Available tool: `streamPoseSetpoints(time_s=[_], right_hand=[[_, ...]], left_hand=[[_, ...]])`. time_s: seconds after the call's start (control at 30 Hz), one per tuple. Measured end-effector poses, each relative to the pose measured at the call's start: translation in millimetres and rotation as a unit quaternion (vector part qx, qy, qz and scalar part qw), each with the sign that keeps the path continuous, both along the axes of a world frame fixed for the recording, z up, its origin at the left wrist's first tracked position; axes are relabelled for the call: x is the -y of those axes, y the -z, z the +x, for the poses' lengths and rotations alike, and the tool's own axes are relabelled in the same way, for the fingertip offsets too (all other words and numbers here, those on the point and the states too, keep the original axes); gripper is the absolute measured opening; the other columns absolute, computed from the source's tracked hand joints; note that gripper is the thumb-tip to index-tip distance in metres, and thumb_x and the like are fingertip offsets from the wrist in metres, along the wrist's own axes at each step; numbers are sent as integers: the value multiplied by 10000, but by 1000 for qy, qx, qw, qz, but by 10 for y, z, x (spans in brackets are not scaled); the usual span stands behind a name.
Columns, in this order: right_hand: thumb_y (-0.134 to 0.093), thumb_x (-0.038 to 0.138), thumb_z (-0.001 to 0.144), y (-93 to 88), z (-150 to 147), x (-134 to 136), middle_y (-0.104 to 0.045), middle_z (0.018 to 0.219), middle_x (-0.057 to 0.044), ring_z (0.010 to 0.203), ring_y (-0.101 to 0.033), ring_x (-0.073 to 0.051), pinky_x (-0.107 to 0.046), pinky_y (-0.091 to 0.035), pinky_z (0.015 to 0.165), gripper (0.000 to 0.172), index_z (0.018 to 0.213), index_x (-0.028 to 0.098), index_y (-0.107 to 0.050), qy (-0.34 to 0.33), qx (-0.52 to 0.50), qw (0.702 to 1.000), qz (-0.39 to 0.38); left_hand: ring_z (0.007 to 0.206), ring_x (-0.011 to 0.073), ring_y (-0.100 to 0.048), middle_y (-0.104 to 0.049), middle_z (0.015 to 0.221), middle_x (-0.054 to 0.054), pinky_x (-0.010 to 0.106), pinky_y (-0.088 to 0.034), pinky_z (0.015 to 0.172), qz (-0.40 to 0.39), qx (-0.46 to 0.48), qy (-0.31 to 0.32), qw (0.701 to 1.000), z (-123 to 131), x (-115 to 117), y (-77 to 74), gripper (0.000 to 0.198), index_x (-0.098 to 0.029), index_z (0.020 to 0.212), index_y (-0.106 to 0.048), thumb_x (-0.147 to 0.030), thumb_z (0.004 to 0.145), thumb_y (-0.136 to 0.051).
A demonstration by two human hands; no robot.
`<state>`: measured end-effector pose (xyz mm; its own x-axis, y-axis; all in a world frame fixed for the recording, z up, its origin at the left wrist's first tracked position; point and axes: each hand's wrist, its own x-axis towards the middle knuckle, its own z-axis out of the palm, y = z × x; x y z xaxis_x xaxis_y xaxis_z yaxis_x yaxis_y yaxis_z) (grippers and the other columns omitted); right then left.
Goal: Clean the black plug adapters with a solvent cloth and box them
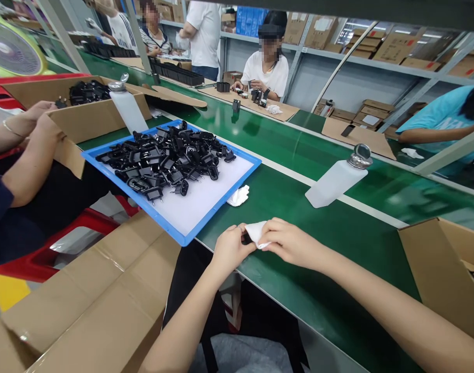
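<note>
As the left hand [231,249] and right hand [289,242] angle inward, their grips pinch a white cloth [255,231] between them.

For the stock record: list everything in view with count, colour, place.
plug adapters: many, black, heaped on the tray
tray: one, blue rim, white base, on the belt
conveyor belt: one, green, mid-view
dispenser bottles: two, white with metal tops, on the belt
loose cloth: one, white, beside the tray
cardboard boxes: three, brown, beside the belt
fan: one, yellow-green, far left
co-workers: at least five, around the belt
held cloth: one, white, between the hands
left hand grip: one, on the held cloth
right hand grip: one, on the held cloth
</note>
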<state>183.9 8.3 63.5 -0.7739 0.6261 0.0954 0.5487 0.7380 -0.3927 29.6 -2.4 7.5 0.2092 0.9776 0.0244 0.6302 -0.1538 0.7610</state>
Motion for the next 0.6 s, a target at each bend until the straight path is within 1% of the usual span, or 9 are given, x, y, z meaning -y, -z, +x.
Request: streamPoseSetpoints(time_s=[0.07, 0.17, 0.23, 0.3, 0.4, 0.47, 0.5, 0.53, 0.6], right_hand=[[-465, 167, 737, -55, 136, -82, -530, 743, -45, 740, -475, -164, -283, -398, 653, 136, 692, 174, -593, 28, 36, 999, -25], [-457, 206, 727, -92, 335, -234, -537, 749, -46, 696, -500, -163, -295, -399, 631, 156, 661, 172, -594, 130, 63, 988, -61], [-459, 272, 716, -106, 442, -323, -553, 746, -39, 673, -513, -162, -293, -401, 614, 169, 661, 175, -586, 205, 44, 972, -105], [-470, 355, 692, -131, 518, -395, -570, 733, -27, 664, -523, -164, -283, -404, 592, 207, 687, 176, -574, 254, 0, 952, -172], [-471, 447, 666, -155, 586, -487, -579, 706, -25, 644, -535, -164, -268, -411, 553, 298, 733, 165, -543, 262, -71, 915, -298], [-458, 476, 665, -115, 615, -555, -583, 720, -38, 654, -545, -176, -277, -425, 552, 333, 754, 162, -528, 250, -74, 899, -353], [-460, 476, 660, -74, 626, -591, -584, 753, -51, 687, -549, -191, -294, -434, 574, 337, 768, 164, -525, 259, -60, 901, -343], [-471, 468, 650, -24, 633, -625, -582, 804, -69, 739, -546, -213, -318, -440, 611, 336, 787, 166, -525, 278, -40, 909, -307], [-487, 433, 635, 85, 635, -677, -548, 938, -100, 865, -511, -252, -366, -428, 708, 343, 855, 171, -519, 321, -6, 927, -193]], left_hand=[[625, 133, -492, -521, 667, 0, 240, -377, 574, -12, 13, 4, 1000, -11, -11, 11, 262, -188, 811, -526, -358, 613, -544], [659, 132, -509, -536, 728, 7, 245, -395, 615, -26, 31, 4, 999, -17, -28, 30, 312, -196, 857, -527, -366, 598, -567], [673, 139, -515, -536, 733, 11, 255, -402, 635, -26, 20, 0, 999, -7, -25, 35, 313, -198, 869, -533, -361, 604, -564], [689, 151, -519, -536, 723, 15, 271, -406, 656, -22, -4, 0, 1000, 0, 1, 24, 352, -203, 927, -525, -356, 611, -559], [774, 168, -520, -553, 856, 43, 285, -405, 713, -1, -26, 13, 1000, -62, 60, -40, 523, -196, 1080, -440, -331, 595, -582], [841, 169, -509, -529, 993, 56, 282, -395, 757, 33, -37, 0, 999, -202, 68, -117, 527, -190, 1102, -417, -293, 610, -573], [862, 171, -503, -522, 1023, 55, 283, -390, 773, 54, -49, -25, 997, -307, 51, -163, 467, -187, 1076, -441, -276, 632, -552], [872, 175, -500, -527, 1019, 55, 290, -385, 782, 74, -68, -68, 993, -433, 17, -211, 387, -183, 1034, -473, -260, 658, -521], [878, 201, -498, -554, 959, 68, 316, -382, 782, 101, -119, -182, 971, -717, -101, -303, 279, -164, 952, -522, -253, 693, -465]])
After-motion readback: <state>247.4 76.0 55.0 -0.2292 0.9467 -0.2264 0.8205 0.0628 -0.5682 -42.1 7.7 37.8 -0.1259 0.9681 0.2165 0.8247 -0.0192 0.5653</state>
